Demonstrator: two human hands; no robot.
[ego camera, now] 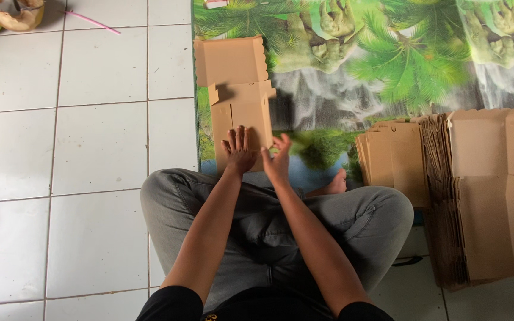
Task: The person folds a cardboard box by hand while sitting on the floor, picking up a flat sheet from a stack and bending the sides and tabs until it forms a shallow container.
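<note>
Brown cardboard box blank [238, 95] lies flat on printed mat [388, 59], ahead of crossed legs. Left hand [238, 151] spread, palm pressed on blank's near end. Right hand [278, 160] open, fingers extended, at blank's near right edge. Stack of flat blanks [477, 196] well apart to right. Bare foot [335, 183] between. White tiled floor [90, 148] left.

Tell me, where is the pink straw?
In the head view, the pink straw lies at the top left on the white tiled floor, beside a coconut husk in the corner, far from both hands.
</note>
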